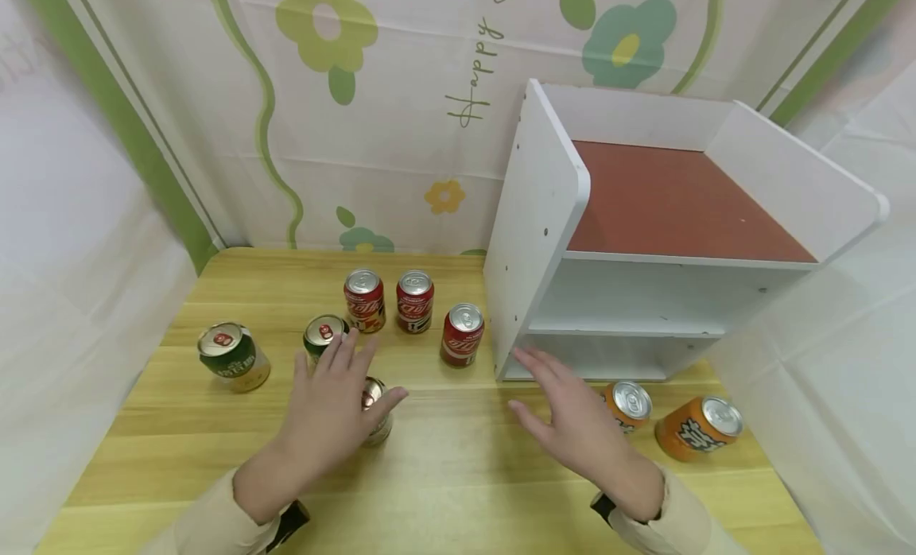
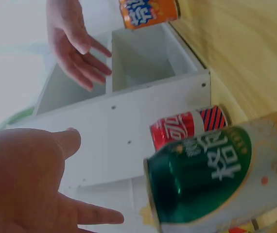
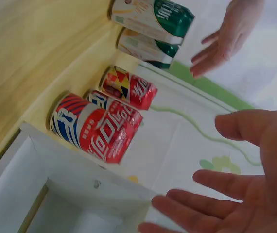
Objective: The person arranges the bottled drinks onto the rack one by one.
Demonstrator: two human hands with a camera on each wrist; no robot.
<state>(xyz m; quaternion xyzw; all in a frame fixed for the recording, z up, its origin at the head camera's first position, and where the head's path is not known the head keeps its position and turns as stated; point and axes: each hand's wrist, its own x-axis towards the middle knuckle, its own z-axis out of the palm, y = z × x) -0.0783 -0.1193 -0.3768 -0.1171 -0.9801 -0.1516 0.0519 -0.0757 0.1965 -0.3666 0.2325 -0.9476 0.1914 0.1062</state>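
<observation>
My left hand (image 1: 325,412) hovers with spread fingers over the left side of the table, empty. Partly hidden behind its thumb stands a green-and-white drink can (image 1: 377,432), seen large in the left wrist view (image 2: 216,170). A second such can (image 1: 318,332) is just beyond the fingertips, and a third (image 1: 234,358) is farther left. My right hand (image 1: 583,424), fingers extended and holding nothing, is in front of the white shelf unit's (image 1: 538,221) lower left corner. An orange can (image 1: 628,408) is partly covered by it; another orange can (image 1: 694,432) stands to the right.
Three red cola cans stand toward the back: one at left (image 1: 365,304), one beside it (image 1: 415,304), and one (image 1: 461,336) near the shelf unit's side. The unit has a red-brown top panel (image 1: 673,197) and open compartments facing me. A flowered curtain (image 1: 401,126) hangs behind the wooden table (image 1: 444,491).
</observation>
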